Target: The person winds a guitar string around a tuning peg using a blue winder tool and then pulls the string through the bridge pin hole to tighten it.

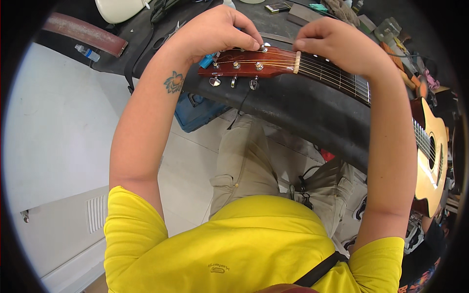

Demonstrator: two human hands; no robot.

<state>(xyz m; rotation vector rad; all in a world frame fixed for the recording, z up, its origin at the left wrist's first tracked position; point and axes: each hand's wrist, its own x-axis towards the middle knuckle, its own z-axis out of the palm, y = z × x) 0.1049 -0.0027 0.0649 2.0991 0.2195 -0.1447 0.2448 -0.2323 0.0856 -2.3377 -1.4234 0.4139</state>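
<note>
Yellow shirt cloth [264, 234] spread across the bottom of the frame, closest of all. From where I stood, the guitar [431, 183] reached from the right edge to the top centre, its headstock [276, 69] above a black bench [312, 110]. The left hand [217, 31] had thumb and finger nearly together at a tuning post [263, 49]; the right hand [339, 45] curled half closed beside the nut [297, 62]. Whether either gripped a string, I couldn't tell.
</note>
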